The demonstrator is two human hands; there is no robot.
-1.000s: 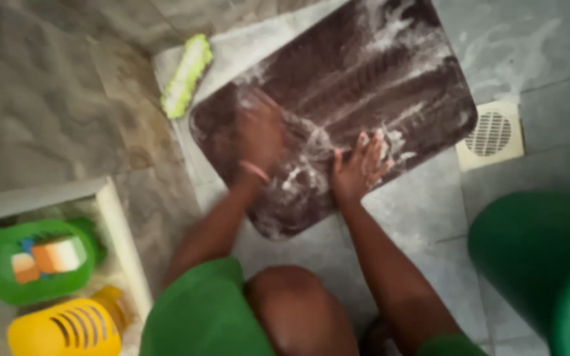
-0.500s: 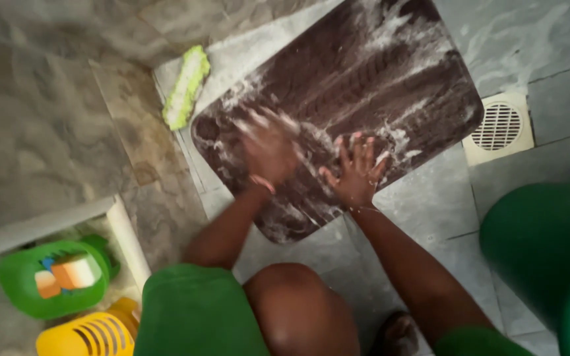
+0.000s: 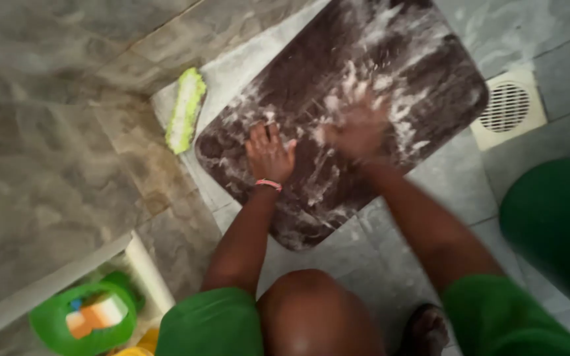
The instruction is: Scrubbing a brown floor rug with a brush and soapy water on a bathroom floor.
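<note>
While suds are covering most of the brown mat (image 3: pixel 338 112), both hands are pressing on it, left hand (image 3: pixel 269 155) fingers spread; right hand (image 3: pixel 359 125) blurred (fingers unclear); rinsing seemingly remaining.

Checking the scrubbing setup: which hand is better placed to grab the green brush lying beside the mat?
Probably the left hand: it lies flat on the soapy brown mat nearer the green brush; the right hand is farther away.

Floor (image 3: pixel 430 217): we see grey tiles, wet | brown bath mat (image 3: pixel 311 72) lies flat on it, streaked with white suds | green scrub brush (image 3: pixel 185 109) just beside the mat's left edge | square floor drain (image 3: pixel 509 107) right of the mat | green bucket (image 3: pixel 555 224) at the right edge
</note>
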